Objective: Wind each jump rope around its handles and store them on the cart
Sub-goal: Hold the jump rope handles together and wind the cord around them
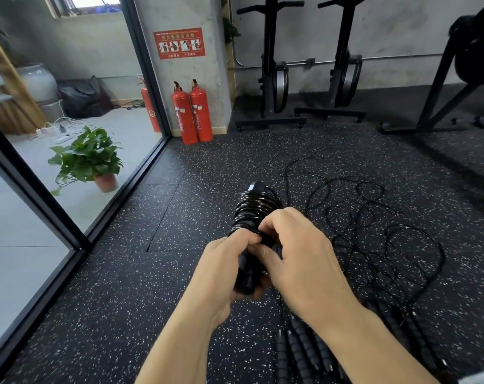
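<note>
Head camera, looking down and forward over two bare forearms. Closest, at the lower right, several black ribbed jump rope handles [304,347] lie side by side on the black rubber floor with white speckles [152,273], partly hidden under the right forearm.

Above them, the left hand [221,273] curls its fingers around the lower end of a black jump rope bundle [253,214], thin glossy cord coiled tightly around paired handles and held tilted, its top end pointing away. The right hand [299,253] meets it from the right, thumb and fingertips pinching the cord at the bottom of the coils, close against the left hand's fingers.

Just beyond and to the right, a loose tangle of thin black cords [373,231] sprawls over the floor in overlapping loops.

Left of the hands the floor lies open up to a black-framed glass wall [97,217] running diagonally from lower left toward the far centre. Behind the glass stands a green leafy plant in a terracotta pot [88,159].

At the glass wall's far end, two red fire extinguishers [192,112] stand against a grey concrete pillar [207,65]. Farther right, two upright black exercise machines [274,87] line the back wall, well apart from the cords.
</note>
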`<state>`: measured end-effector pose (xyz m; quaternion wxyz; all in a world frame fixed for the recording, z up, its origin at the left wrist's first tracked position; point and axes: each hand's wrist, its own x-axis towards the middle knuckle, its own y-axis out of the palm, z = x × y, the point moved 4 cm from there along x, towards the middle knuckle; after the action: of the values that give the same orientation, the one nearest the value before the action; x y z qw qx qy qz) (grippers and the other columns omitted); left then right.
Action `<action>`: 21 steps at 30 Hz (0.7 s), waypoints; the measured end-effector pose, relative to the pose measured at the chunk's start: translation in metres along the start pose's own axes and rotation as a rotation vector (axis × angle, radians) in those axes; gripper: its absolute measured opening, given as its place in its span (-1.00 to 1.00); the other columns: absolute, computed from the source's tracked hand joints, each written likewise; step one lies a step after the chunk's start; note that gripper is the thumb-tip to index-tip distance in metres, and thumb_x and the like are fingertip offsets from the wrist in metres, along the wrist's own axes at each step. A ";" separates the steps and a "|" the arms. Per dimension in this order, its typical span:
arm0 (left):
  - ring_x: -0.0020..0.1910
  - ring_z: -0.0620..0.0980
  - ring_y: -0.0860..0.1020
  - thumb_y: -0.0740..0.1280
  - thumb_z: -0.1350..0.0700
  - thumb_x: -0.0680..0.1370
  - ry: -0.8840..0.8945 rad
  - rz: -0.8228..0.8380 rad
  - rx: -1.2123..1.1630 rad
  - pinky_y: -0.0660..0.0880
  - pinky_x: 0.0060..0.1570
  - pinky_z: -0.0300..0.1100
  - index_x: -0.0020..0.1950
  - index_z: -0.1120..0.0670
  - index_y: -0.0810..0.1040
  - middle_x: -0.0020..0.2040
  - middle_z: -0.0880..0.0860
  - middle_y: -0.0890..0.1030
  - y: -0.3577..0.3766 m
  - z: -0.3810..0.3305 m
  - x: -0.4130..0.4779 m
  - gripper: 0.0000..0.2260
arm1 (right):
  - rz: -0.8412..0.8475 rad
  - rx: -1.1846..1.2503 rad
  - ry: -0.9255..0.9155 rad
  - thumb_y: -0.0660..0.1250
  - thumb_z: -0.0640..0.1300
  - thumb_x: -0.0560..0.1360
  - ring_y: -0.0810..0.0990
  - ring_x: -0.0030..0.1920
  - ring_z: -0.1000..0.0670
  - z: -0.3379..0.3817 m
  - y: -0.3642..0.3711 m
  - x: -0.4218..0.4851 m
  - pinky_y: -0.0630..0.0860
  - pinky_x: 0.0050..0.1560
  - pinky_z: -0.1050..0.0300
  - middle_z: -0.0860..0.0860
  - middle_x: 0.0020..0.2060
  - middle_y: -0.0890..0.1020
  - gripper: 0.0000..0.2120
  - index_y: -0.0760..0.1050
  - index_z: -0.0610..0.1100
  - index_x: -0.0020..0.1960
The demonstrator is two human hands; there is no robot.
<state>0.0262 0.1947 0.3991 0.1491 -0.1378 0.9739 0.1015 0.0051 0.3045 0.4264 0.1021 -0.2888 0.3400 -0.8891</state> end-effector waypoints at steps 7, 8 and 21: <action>-0.49 0.10 0.50 0.29 0.13 0.53 -0.015 0.026 0.060 0.40 -0.52 -0.23 -0.15 0.22 0.57 -0.38 0.18 0.56 -0.002 0.004 0.001 -0.83 | 0.082 0.086 0.109 0.44 -0.03 0.45 0.47 -0.15 0.17 -0.012 -0.001 0.005 0.41 -0.16 0.25 0.17 -0.16 0.49 -0.83 0.45 0.03 -0.10; -0.51 0.09 0.49 0.29 0.13 0.53 -0.018 0.033 0.060 0.40 -0.50 -0.23 -0.17 0.21 0.57 -0.39 0.18 0.56 -0.001 0.004 0.002 -0.83 | 0.092 0.084 0.113 0.46 -0.03 0.43 0.48 -0.16 0.18 -0.013 -0.003 0.005 0.40 -0.18 0.28 0.17 -0.17 0.50 -0.82 0.45 0.03 -0.12; -0.49 0.08 0.51 0.27 0.13 0.54 -0.055 0.063 0.125 0.42 -0.50 -0.23 0.00 0.26 0.56 -0.31 0.21 0.62 -0.001 0.010 0.002 -0.80 | 0.212 0.166 0.171 0.40 -0.23 0.42 0.52 -0.27 0.14 -0.023 -0.007 0.009 0.51 -0.19 0.12 0.14 -0.22 0.57 -0.86 0.54 0.00 -0.14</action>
<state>0.0270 0.1952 0.3889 0.1810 -0.0945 0.9777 0.0489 -0.0153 0.3188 0.4209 0.1895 -0.1651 0.3014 -0.9198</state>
